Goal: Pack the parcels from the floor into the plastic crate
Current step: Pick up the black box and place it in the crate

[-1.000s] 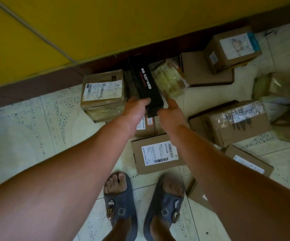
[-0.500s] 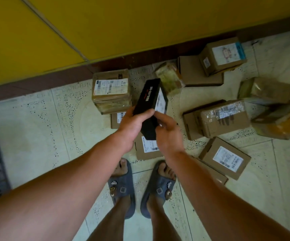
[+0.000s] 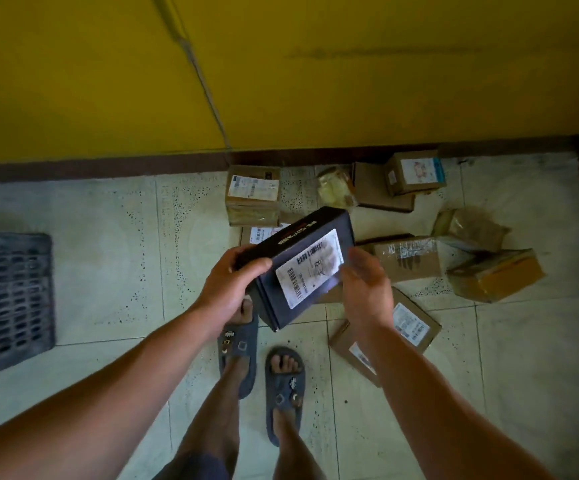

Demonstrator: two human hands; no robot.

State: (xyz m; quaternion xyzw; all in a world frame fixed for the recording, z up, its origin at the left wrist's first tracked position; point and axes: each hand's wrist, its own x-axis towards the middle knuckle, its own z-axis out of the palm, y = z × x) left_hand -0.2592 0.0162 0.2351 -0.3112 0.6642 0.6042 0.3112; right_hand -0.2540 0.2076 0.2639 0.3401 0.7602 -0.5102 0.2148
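Lifted: black box (image 3: 302,268) | left grip (image 3: 236,282) holds (right (image 3: 364,289) open beside)

Both bare arms reach forward over the sandalled feet. The left hand (image 3: 230,284) grips the long black cardboard box (image 3: 300,268) at its left edge; the right hand (image 3: 367,289) hovers open-palmed just beside its right side.

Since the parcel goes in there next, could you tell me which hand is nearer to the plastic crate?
The left. The left hand, gripping the black parcel, is on the side of the plastic crate at the frame's left edge. The right hand is open beyond the parcel, farther away.
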